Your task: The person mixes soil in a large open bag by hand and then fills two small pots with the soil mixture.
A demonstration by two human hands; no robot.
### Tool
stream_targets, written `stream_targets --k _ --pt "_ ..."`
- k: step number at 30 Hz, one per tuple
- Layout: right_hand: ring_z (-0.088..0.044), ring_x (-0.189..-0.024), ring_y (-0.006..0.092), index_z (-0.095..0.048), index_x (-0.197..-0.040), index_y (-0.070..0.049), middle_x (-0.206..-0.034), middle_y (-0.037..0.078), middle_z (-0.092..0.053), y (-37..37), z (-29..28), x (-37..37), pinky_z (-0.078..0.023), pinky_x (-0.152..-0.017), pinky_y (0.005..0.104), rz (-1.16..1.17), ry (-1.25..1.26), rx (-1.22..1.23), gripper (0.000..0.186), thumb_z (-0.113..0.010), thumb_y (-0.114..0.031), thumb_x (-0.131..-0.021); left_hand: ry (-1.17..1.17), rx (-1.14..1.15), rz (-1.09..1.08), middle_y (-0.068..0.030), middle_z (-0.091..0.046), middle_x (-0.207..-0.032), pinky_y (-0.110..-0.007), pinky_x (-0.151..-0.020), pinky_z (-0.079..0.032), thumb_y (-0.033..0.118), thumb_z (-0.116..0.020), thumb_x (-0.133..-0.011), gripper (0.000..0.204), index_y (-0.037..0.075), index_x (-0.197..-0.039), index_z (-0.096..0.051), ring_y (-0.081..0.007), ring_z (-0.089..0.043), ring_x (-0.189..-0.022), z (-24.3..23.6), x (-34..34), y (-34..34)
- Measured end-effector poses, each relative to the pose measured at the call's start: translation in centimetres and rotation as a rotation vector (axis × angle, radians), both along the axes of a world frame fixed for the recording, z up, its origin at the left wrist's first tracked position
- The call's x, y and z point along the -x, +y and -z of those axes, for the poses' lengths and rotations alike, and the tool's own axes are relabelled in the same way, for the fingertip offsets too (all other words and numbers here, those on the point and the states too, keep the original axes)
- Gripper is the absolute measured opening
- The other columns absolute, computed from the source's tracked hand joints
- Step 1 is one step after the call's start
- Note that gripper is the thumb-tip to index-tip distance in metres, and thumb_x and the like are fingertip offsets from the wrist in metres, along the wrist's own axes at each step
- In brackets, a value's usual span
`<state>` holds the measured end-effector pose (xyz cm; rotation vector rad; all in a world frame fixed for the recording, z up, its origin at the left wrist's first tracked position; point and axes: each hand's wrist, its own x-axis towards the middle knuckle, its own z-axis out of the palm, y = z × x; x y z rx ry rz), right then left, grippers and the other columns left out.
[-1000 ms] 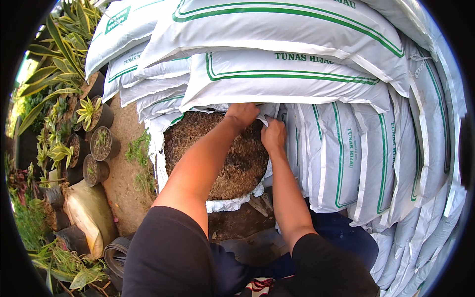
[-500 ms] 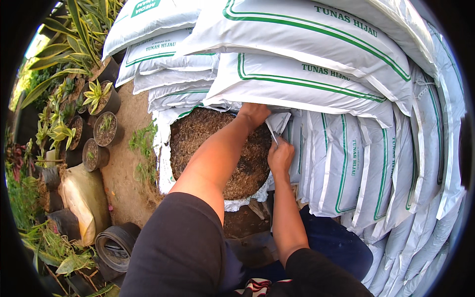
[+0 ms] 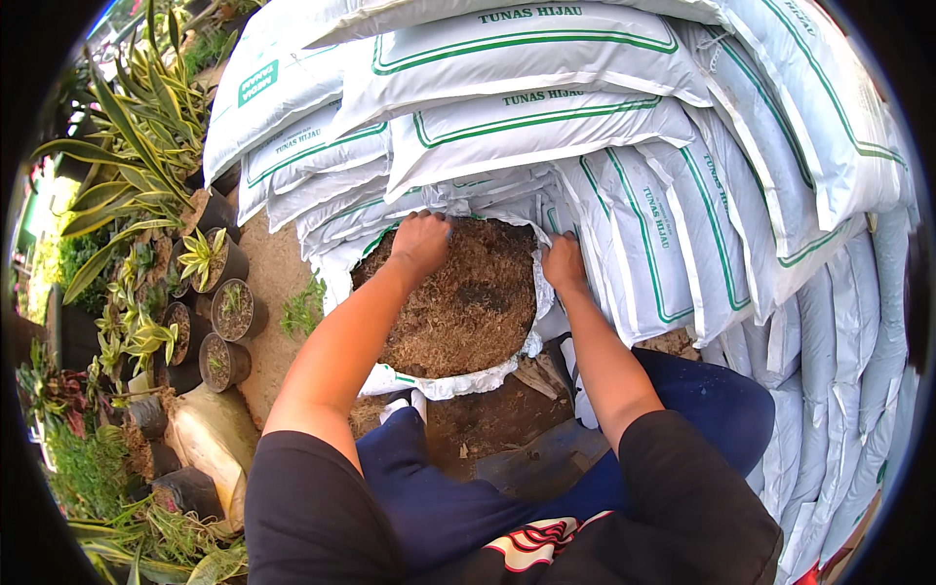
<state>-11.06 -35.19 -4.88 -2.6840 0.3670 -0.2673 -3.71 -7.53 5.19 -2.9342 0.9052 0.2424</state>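
An opened white sack (image 3: 450, 387) stands in front of me, its rim rolled outward. Brown, crumbly, fibrous growing medium (image 3: 478, 302) fills it nearly to the top. My left hand (image 3: 422, 244) reaches across to the far rim, left of the middle, with its fingers curled over the plastic. On the right side of the opening, my right hand (image 3: 564, 263) is closed on the edge of the same sack. The fingertips of both hands are partly hidden.
Full white sacks with green stripes (image 3: 526, 136) are piled behind the opened one, and more (image 3: 653, 234) stack up on the right. Potted plants (image 3: 234, 307) line the left beside a tan filled bag (image 3: 210, 439). My bent legs (image 3: 429, 468) flank the near side.
My left hand has shifted left along the far rim, away from my right hand. The upright flap of plastic by my right hand is now folded down. The view has moved too.
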Motion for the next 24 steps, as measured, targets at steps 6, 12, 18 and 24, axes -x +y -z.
stream_targets --k 6,12,18,24 --pt "-0.069 -0.107 0.0455 -0.071 -0.118 0.002 -0.111 0.029 -0.071 2.1 -3.3 3.1 -0.055 -0.095 0.0500 0.137 0.364 -0.046 0.038 -0.075 -0.015 -0.084 0.004 0.045 -0.045 -0.0150 -0.072 -0.114 -0.045 -0.099 -0.054 0.017 -0.064 -0.087 0.038 0.009 -0.124 -0.066 -0.0326 -0.067 -0.115 2.1 1.1 6.7" --pt "-0.070 -0.103 0.0449 -0.074 -0.109 0.001 -0.103 0.029 -0.073 3.0 -3.3 5.9 -0.054 -0.090 0.0509 0.231 0.155 -0.078 0.026 -0.070 -0.007 -0.085 0.276 0.192 -0.140 -0.0227 -0.071 -0.112 -0.050 -0.093 -0.057 0.023 -0.064 -0.091 0.035 0.002 -0.120 -0.065 -0.0399 -0.067 -0.111 3.8 1.6 10.7" --pt "-0.070 -0.101 0.0453 -0.072 -0.112 0.002 -0.104 0.028 -0.073 2.3 -2.2 9.0 -0.054 -0.088 0.0504 0.308 0.084 -0.154 0.034 -0.074 -0.022 -0.087 0.152 0.331 -0.162 -0.0206 -0.064 -0.123 -0.049 -0.103 -0.050 0.022 -0.063 -0.095 0.032 0.005 -0.122 -0.062 -0.0402 -0.058 -0.121 3.9 3.8 10.8" --pt "-0.066 -0.117 0.0435 -0.070 -0.117 0.001 -0.124 0.026 -0.069 6.1 -4.2 9.1 -0.051 -0.100 0.0532 0.248 0.693 -0.116 0.053 -0.069 -0.046 -0.091 0.106 0.395 0.123 -0.0162 -0.060 -0.119 -0.047 -0.102 -0.050 0.017 -0.064 -0.091 0.028 0.006 -0.117 -0.063 -0.0364 -0.057 -0.118 3.1 7.3 5.4"
